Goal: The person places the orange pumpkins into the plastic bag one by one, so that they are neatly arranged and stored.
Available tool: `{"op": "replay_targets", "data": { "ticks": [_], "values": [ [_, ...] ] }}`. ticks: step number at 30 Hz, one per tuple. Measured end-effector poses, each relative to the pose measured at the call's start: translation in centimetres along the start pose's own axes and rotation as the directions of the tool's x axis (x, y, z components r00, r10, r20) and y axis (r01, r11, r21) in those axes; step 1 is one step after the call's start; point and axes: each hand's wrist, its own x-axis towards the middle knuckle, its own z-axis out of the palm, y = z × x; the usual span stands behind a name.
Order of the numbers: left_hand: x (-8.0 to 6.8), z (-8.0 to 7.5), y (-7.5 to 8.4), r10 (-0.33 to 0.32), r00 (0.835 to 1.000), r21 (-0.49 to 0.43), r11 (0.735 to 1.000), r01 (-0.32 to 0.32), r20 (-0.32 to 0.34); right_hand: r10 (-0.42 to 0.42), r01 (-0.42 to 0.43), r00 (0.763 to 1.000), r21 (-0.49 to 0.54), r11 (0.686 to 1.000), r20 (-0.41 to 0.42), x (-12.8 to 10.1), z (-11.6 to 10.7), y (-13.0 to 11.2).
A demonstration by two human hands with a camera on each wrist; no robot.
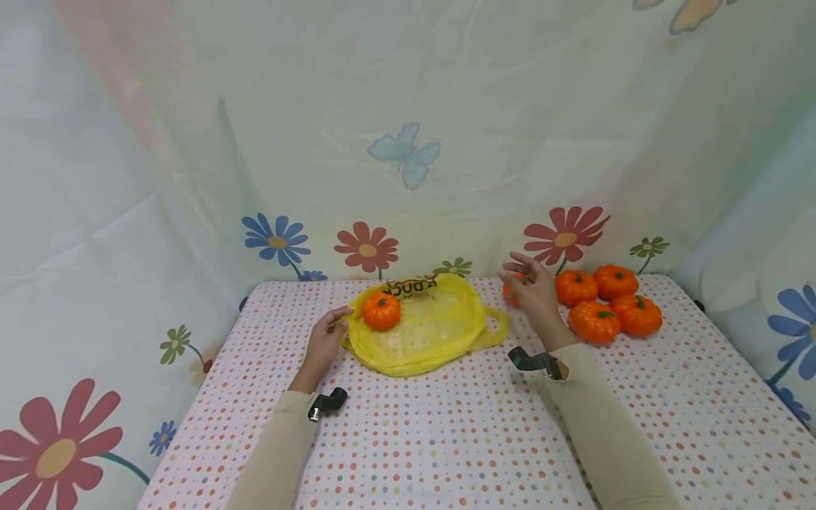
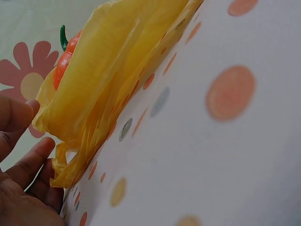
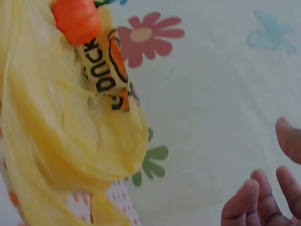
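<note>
Left hand (image 1: 324,341) low on the dotted tablecloth (image 1: 446,439), fingers loosely extended, tips at the rim of the yellow plastic bag (image 1: 423,329) — gripping nothing. Right hand (image 1: 532,287) raised just right of the bag, fingers spread and relaxed, empty. One small orange pumpkin (image 1: 381,311) inside the bag near the left fingertips; four more pumpkins (image 1: 605,301) clustered just beyond the right hand — a fifth partly hidden behind it.

Beige long sleeves, black wrist cameras (image 1: 327,403), bare hands
</note>
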Motion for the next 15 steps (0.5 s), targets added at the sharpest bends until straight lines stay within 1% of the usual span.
{"op": "replay_targets", "data": {
  "ticks": [2,5,7,9,10,12,15],
  "values": [
    [-0.2,-0.2,-0.1,-0.001,1.0,-0.001,1.0,0.001,0.001,-0.019,0.02,0.999,0.021,1.0,-0.031,0.1,-0.5,0.6],
    [-0.3,-0.5,-0.3,0.001,1.0,-0.002,1.0,-0.001,0.009,-0.041,0.043,0.996,0.023,0.999,-0.074,0.4,-1.1,1.3],
    [-0.3,-0.7,-0.4,0.001,1.0,0.002,1.0,-0.001,0.014,-0.053,0.052,0.993,-0.018,0.998,-0.109,0.4,-1.3,1.7],
    [-0.2,-0.9,-0.6,0.001,1.0,0.01,1.0,-0.001,0.013,-0.058,0.047,0.989,-0.084,0.995,-0.133,0.3,-1.4,2.0],
    [-0.2,-1.0,-0.6,0.002,1.0,0.016,1.0,-0.002,0.011,-0.074,0.056,0.987,-0.121,0.991,-0.143,0.2,-1.4,2.3],
    [-0.2,-1.3,-0.7,0.005,1.0,0.022,1.0,-0.005,0.004,-0.098,0.068,0.984,-0.193,0.979,-0.149,0.0,-1.1,2.5],
    [-0.2,-1.5,-0.8,0.006,1.0,0.023,1.0,-0.006,-0.005,-0.109,0.069,0.983,-0.248,0.966,-0.151,-0.2,-0.7,3.1]
  ]
}}
